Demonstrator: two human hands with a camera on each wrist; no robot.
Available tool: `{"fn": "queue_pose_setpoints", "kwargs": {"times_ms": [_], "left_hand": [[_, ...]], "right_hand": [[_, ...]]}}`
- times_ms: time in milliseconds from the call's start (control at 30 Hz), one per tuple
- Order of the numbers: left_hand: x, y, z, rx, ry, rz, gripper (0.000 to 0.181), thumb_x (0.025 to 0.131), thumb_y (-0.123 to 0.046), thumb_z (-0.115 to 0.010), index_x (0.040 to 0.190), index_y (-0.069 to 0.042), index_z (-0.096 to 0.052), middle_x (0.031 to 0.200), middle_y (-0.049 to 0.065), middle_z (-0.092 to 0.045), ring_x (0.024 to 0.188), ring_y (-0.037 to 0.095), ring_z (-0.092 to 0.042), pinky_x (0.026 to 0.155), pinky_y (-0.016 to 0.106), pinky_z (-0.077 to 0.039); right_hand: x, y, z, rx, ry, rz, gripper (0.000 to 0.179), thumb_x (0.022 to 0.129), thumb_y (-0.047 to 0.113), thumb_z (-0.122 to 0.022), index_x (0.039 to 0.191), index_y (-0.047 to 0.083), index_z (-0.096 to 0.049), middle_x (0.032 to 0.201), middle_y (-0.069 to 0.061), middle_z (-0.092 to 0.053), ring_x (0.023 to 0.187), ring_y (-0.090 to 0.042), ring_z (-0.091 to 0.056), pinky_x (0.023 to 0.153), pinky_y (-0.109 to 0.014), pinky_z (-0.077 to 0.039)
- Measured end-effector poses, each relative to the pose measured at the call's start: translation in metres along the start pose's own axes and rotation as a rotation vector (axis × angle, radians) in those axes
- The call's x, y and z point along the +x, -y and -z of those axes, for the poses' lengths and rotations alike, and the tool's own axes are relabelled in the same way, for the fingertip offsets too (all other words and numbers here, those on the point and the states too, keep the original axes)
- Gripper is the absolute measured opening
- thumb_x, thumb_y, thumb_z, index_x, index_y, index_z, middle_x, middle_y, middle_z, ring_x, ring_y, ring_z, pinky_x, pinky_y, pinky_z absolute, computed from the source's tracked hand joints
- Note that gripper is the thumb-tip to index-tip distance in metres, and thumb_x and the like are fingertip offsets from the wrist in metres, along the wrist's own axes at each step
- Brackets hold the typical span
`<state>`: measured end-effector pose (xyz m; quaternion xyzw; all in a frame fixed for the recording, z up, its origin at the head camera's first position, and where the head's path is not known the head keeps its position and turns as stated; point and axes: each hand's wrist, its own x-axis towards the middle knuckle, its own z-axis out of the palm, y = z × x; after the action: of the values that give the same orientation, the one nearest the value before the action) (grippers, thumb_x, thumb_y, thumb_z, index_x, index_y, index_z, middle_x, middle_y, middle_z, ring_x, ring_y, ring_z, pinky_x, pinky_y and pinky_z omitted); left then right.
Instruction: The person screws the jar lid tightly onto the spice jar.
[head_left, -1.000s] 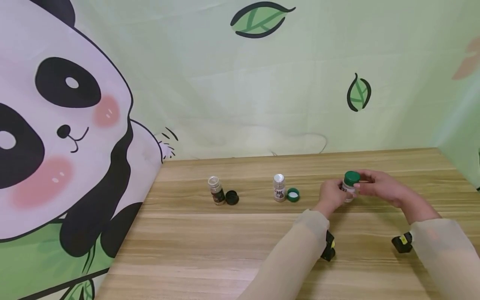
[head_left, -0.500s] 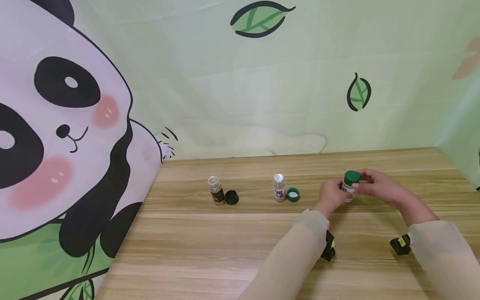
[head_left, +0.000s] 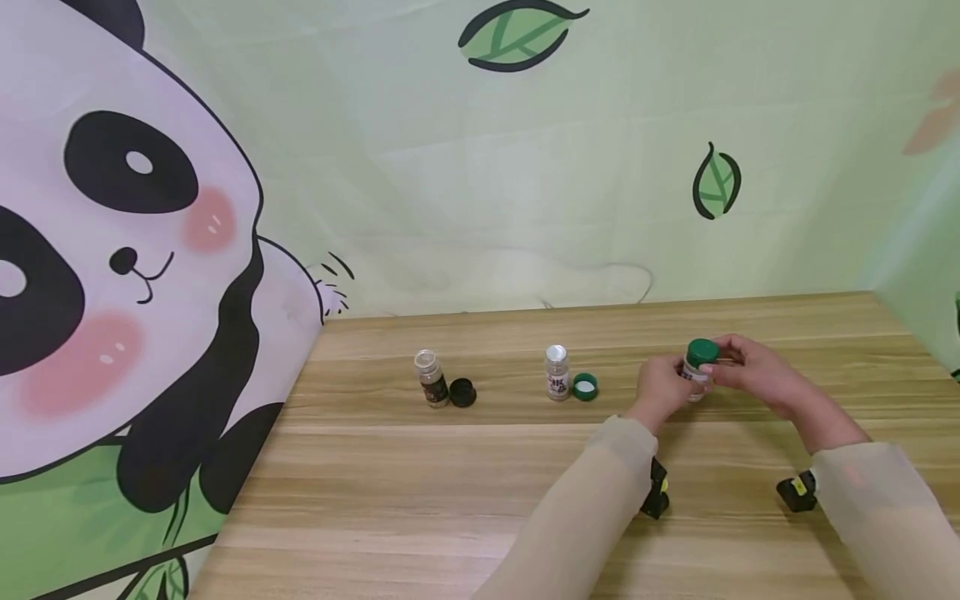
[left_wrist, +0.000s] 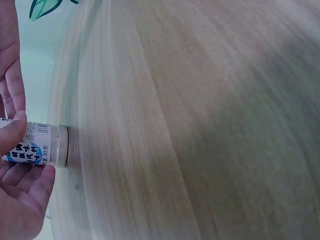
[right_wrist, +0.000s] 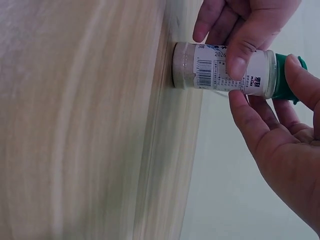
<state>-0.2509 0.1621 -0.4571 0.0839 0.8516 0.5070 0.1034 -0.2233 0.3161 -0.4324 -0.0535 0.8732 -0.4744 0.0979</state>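
Observation:
A clear spice jar (right_wrist: 206,67) with a white printed label and a green cap (head_left: 702,351) is upright at the right side of the table. My left hand (head_left: 660,388) grips its body, thumb across the label. From the right, my right hand (head_left: 761,377) pinches the green cap between thumb and fingers; some fingertips lie close under the jar in the right wrist view. In the left wrist view the jar's base (left_wrist: 62,145) is at the tabletop; whether it touches is hard to tell.
To the left stands a second clear jar (head_left: 557,375) with a silvery top, a green cap (head_left: 585,387) lying beside it. Farther left is a dark-labelled jar (head_left: 432,381) next to a black cap (head_left: 462,392). A printed cloth (head_left: 450,183) hangs behind the wooden table (head_left: 420,500).
My right wrist has shifted slightly to the left, while its fingers stay on the green cap. My left hand keeps its grip, and the other jars and caps have not moved.

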Motion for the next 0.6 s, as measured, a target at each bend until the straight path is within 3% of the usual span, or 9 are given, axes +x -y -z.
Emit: {"fn": "queue_pose_setpoints", "kwargs": {"times_ms": [167,600], "left_hand": [[0.0009,0.0003,-0.0008,-0.015,-0.007,0.004,0.026,0.083,-0.01,-0.086,0.108,-0.007,-0.08,0.104,0.004,-0.081,0.089,0.005,-0.07,0.077,0.014,-0.052],[0.0024,-0.0006,-0.0011,-0.013,-0.011,0.015,0.024,0.082,-0.01,-0.086,0.105,-0.008,-0.08,0.102,0.004,-0.082,0.088,0.004,-0.07,0.076,0.014,-0.051]], "right_hand": [[0.0016,-0.0016,-0.0018,0.001,-0.029,-0.002,0.05,0.105,0.015,-0.056,0.138,-0.016,-0.036,0.141,-0.042,-0.048,0.094,0.02,-0.047,0.08,-0.013,-0.049],[0.0004,0.0032,-0.0084,0.019,-0.09,-0.02,0.053,0.104,0.016,-0.058,0.137,-0.019,-0.035,0.139,-0.043,-0.048,0.091,0.02,-0.047,0.079,-0.008,-0.047]]}}
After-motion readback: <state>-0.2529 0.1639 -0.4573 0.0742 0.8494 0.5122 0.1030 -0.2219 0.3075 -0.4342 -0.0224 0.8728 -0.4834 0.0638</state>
